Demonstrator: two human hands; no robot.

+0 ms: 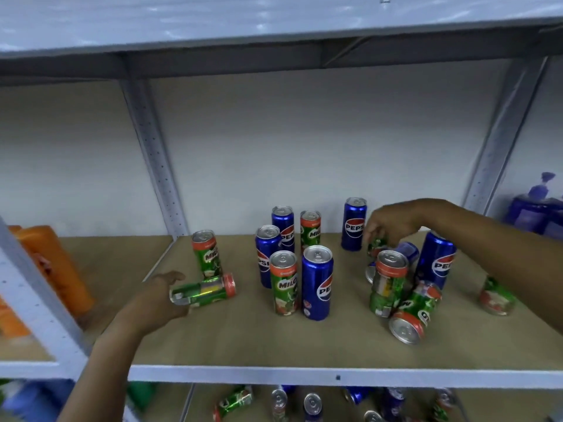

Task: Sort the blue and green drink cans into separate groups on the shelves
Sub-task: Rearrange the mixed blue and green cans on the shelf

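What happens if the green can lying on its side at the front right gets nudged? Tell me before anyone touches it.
The green can lies tilted on its side on the shelf, so it would probably roll. It leans against an upright green can, so a push might topple that one. Its smooth metal looks slippery; grip it round the middle.

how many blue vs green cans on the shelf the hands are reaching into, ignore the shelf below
blue cans: 6
green cans: 8
total: 14
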